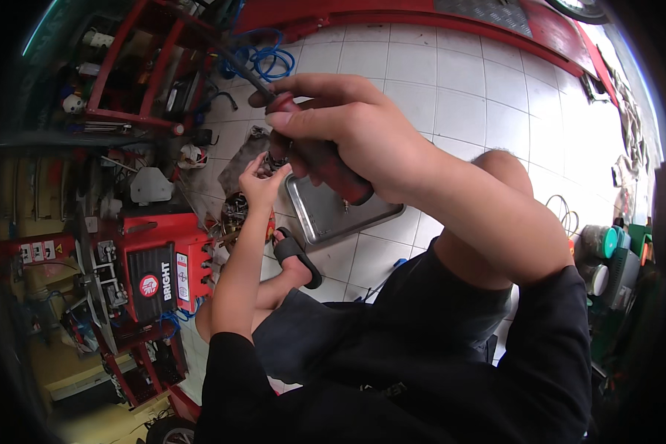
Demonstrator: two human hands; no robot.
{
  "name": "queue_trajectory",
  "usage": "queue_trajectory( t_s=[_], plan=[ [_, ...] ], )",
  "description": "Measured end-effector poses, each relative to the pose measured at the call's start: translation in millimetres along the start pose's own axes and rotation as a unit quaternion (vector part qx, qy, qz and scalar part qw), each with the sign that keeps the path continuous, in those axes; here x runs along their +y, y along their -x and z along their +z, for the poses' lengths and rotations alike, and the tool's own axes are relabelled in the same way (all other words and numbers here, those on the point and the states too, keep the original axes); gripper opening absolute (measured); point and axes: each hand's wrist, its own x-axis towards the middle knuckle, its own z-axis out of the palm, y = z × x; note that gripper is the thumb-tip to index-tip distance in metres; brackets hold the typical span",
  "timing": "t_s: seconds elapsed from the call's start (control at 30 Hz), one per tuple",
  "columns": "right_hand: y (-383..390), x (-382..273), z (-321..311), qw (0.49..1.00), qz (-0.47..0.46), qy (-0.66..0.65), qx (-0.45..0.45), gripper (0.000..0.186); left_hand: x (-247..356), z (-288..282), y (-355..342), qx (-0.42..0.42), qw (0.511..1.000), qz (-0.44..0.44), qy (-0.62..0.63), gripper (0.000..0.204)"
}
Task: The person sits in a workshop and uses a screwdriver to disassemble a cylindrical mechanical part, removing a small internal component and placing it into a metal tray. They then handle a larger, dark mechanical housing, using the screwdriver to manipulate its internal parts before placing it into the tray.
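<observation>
My right hand [348,122] is wrapped round the red and black handle of a screwdriver [342,177], raised close in front of me. Its dark shaft points up and to the left. Lower and farther left, my left hand [260,185] has its fingers and thumb curled together around something dark and metallic. That piece is mostly hidden behind my right hand, so I cannot make out its kind. A shallow metal tray [325,235] lies on the floor just right of my left hand, with a small metal piece [346,206] showing in it.
A dark cloth [233,166] and a container of metal parts [234,211] lie beside my left hand. A red machine [159,259] and a red tool shelf [137,66] stand at left. Blue hose [274,63] coils at the far side. Several tubs [599,240] sit at right.
</observation>
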Motion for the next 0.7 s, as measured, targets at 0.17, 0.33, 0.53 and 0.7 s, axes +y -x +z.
queue_trajectory(
  t_s=[0.17,0.33,0.53,0.7],
  plan=[
    [-3.5,-7.3,-8.7,1.0,0.002,-0.002,-0.018,0.028,-35.0,38.3,1.0,0.032,0.997,-0.054,0.04,0.052],
    [-10.0,-3.5,-12.7,0.999,0.012,0.035,0.022,0.031,-87.8,91.5,9.7,0.063,0.99,-0.126,0.022,0.055],
    [-11.0,-19.5,-7.9,0.979,0.106,0.172,0.031,0.04,-168.8,107.5,83.4,0.091,0.944,-0.317,-0.01,0.06],
    [0.3,-23.6,-18.3,0.969,0.134,0.206,-0.003,0.04,-210.9,112.5,112.4,0.095,0.908,-0.407,-0.011,0.063]
  ],
)
